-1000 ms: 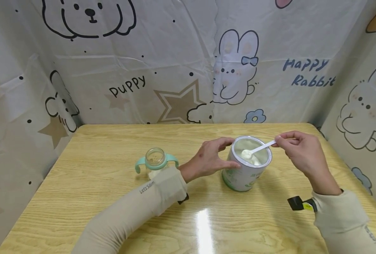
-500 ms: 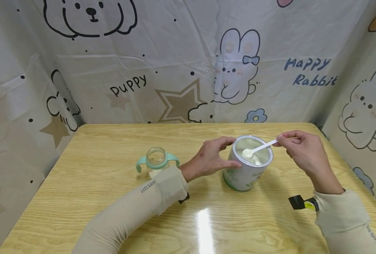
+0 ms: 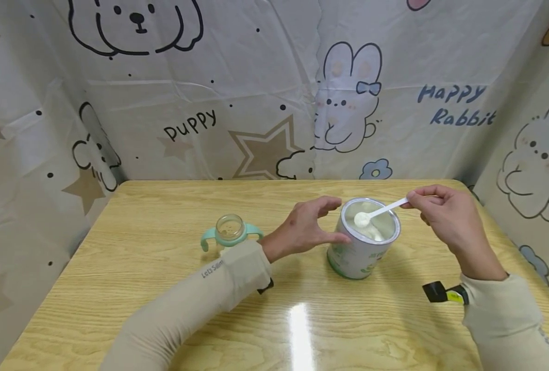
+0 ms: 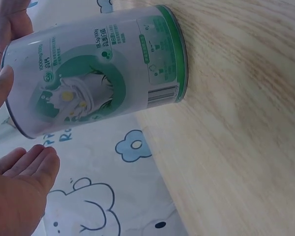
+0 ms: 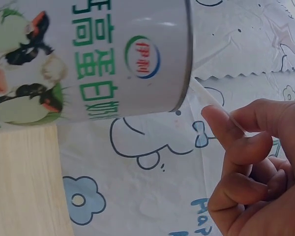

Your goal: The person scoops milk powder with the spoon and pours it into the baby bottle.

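Note:
A white milk powder can [image 3: 360, 260] with green print stands uncovered on the table, pale powder inside. My left hand [image 3: 304, 226] is spread at its left side, the thumb tip right at the rim; in the left wrist view the fingers stand apart from the can [image 4: 88, 73]. My right hand [image 3: 452, 216] pinches the handle end of a white measuring scoop [image 3: 387, 208] between thumb and forefinger. The scoop's bowl, heaped with powder, is within the can's mouth above the rest. In the right wrist view the can hides the bowl, and my fingers [image 5: 255, 162] are curled.
A baby bottle [image 3: 230, 230] with mint-green handles stands without a lid to the left, partly behind my left sleeve. The wooden table [image 3: 172, 206] ends at a cartoon-printed cloth [image 3: 265, 62] at the back and sides.
My right hand has risen slightly, lifting the scoop a little within the can's mouth. The can and bottle stay in place on the table.

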The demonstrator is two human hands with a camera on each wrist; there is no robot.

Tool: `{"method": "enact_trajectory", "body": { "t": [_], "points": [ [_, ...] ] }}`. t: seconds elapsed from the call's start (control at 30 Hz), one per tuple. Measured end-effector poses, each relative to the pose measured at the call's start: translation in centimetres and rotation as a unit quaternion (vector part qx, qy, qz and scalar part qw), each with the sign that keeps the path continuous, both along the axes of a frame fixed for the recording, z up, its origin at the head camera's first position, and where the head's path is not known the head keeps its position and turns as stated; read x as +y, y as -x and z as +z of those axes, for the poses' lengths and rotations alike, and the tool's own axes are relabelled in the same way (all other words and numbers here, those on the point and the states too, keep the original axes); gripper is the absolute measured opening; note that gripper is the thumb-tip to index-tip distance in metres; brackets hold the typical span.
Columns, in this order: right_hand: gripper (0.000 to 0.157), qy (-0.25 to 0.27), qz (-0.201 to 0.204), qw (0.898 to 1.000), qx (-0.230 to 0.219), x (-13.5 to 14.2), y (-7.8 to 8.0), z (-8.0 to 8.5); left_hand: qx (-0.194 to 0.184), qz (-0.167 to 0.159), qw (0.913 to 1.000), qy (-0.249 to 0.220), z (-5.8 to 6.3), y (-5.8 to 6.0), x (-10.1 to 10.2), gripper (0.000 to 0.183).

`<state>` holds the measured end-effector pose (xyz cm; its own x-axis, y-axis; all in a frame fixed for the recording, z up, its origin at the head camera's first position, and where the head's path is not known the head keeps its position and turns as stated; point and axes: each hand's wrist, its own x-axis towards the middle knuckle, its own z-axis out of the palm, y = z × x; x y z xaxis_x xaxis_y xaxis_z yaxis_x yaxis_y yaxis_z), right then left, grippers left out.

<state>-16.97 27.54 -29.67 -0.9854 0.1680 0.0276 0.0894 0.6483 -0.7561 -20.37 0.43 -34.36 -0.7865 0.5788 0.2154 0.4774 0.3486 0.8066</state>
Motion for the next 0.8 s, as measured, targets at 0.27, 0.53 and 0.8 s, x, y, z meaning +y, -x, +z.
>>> {"method": "enact_trajectory", "body": {
  "t": [0.27, 0.53, 0.8],
  "points": [
    [0.041, 0.010, -0.003, 1.000, 0.014, -0.4, 0.3, 0.7, -0.024, 0.017, 0.9995, 0.010, 0.6, -0.1, -0.9, 0.077],
    [0.038, 0.047, -0.004, 0.999, 0.024, -0.9, 0.4, 1.1, -0.046, 0.031, 0.9985, 0.005, 0.7, 0.0, -2.7, 0.078],
    [0.036, 0.075, -0.004, 0.997, 0.023, -1.4, 0.5, 1.6, -0.067, 0.052, 0.9964, 0.009, 1.2, -0.2, -4.5, 0.077]
  ]
}}
